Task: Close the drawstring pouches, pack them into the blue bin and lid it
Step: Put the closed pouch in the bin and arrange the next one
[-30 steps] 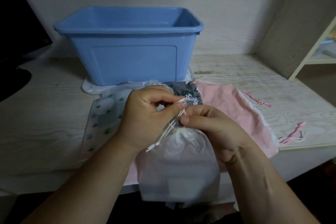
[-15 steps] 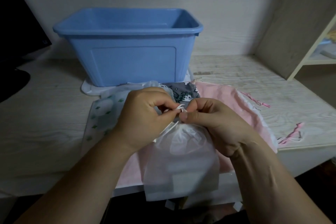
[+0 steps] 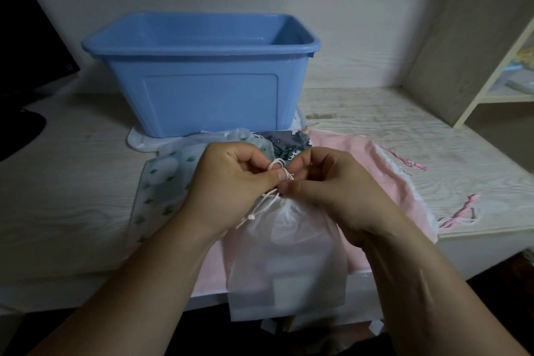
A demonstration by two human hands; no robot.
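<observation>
Both the left hand (image 3: 231, 185) and right hand (image 3: 326, 191) pinch the cord (image 3: 278, 172) at frame centre, knotting the white pouch (image 3: 286, 263) shut

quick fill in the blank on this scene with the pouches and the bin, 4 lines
The bin behind the pouches is ____ in colour.
The left hand and right hand pinch the cord of the plain ____ pouch.
The flat pouch lying beneath the right forearm is ____.
The bin stands open, with no ____ on it.
Missing words: blue; white; pink; lid.
</observation>
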